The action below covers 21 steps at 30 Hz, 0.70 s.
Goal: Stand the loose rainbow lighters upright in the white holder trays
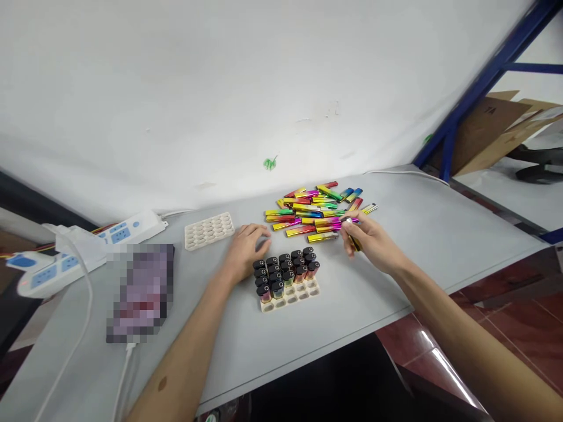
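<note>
Yellow-and-dark piece (354,242): pinched in the right hand (376,241), just off the near right edge of the pile; partly hidden by the fingers, so can't read which end is which.
Handling: looks small, light and stiff, probably a hard shell. Gloss suggests it could slip or roll in a loose pinch; doesn't look very fragile.
Where to hold: thumb against fingertips across the long flat sides, near mid-length; I'd keep one end free.
Shiny pieces (308,207): loose pile just beyond and left of the right fingers, overlapping at mixed angles. Single ones at the rim look easiest to pick.
Black-capped pieces (288,274): upright in a pale tray (285,303), just right of the left fingers; front cells bare.
Second tray (210,231): left of the left fingers, flat on the table (352,310).
Left hand (246,251): low beside the loaded tray, fingers loosely curved and released, no piece visible in them.
Right arm: forearm slants in from the person's right, palm turned inward, above the table.
Left arm: angled forward from the left.
</note>
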Motion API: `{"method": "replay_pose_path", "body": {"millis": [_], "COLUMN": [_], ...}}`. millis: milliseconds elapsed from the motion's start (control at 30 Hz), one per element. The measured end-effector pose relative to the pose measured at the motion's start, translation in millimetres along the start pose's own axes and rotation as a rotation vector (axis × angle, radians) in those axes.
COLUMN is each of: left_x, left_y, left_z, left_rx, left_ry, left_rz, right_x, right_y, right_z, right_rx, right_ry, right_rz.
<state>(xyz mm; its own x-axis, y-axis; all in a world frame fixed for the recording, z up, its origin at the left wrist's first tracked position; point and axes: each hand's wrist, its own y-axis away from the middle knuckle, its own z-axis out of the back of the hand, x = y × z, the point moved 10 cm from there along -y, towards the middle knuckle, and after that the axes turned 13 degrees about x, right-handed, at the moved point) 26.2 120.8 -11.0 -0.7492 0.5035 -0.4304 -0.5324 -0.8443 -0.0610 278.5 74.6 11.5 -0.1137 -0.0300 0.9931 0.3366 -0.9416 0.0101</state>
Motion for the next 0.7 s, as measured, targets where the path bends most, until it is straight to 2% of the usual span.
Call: {"method": "replay_pose_path", "body": {"millis": [133, 233, 533, 700], "left_x": [0.6, 1.9, 4.5, 5.5], "left_y": [0.0, -0.2, -1.6, -0.6], "left_z": [-0.1, -0.8, -2.5, -2.4], "left_rx": [-0.004, -0.008, -0.016, -0.018], "left_ry": [-0.011, -0.020, -0.037, -0.044], "left_rz": [0.004, 0.002, -0.001, -0.002], "right_x": [-6.7, -9.1, -12.3, -18.9], "right_y": [-28.6, -40.5, -33.4, -31.9], "right_z": [-16.5, -22.0, -20.9, -21.7], "right_rx": [-0.010, -0.031, -0.049, -0.056], "right_ry": [-0.002, 0.042, 0.131, 0.156], "right_rz": [0.020, 0.042, 0.083, 0.048]}}
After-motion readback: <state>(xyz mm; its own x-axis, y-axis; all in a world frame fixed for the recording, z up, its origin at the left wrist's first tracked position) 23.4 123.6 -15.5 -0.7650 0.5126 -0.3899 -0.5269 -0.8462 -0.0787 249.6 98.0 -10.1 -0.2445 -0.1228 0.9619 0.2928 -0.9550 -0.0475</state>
